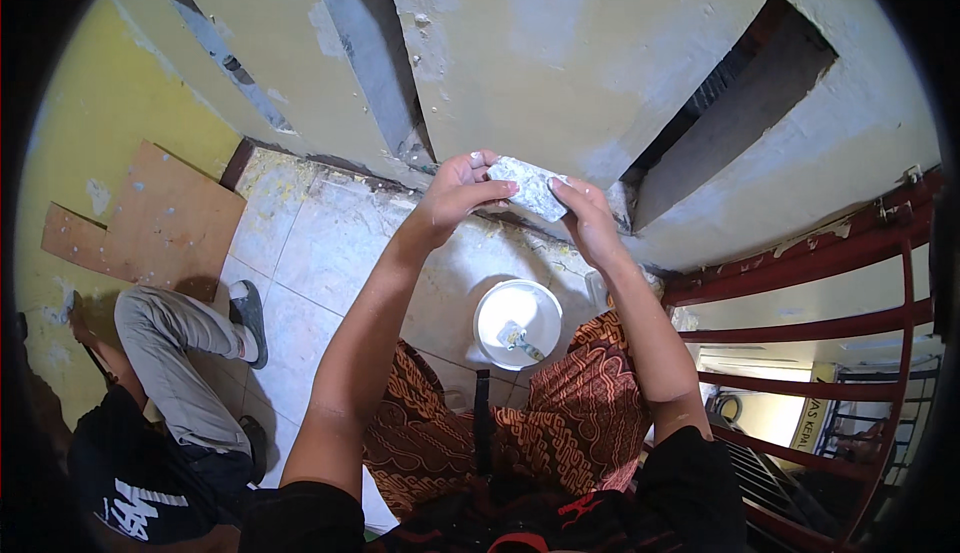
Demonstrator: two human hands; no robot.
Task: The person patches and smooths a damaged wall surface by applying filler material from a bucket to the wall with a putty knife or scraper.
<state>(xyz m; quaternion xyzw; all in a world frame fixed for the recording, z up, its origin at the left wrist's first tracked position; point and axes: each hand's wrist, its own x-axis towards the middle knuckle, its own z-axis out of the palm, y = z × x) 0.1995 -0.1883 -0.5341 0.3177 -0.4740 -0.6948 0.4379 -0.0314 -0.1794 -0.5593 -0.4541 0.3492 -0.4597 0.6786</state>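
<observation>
Between my two hands, raised in front of the wall, is a flat, roughly rectangular piece with a mottled white-and-grey surface; I cannot make out its exact kind. My left hand pinches its left end, thumb across the face. At the right end, the thumb and fingers of my right hand close on it. White smears mark some fingertips. Below, on the floor, stands a white bucket with a putty knife lying inside it.
A patched cream wall with slot openings stands ahead. At left, another person crouches, one hand at the yellow wall, near a leaning brown board. A dark red metal railing runs along the right. Plaster crumbs litter the tiled floor.
</observation>
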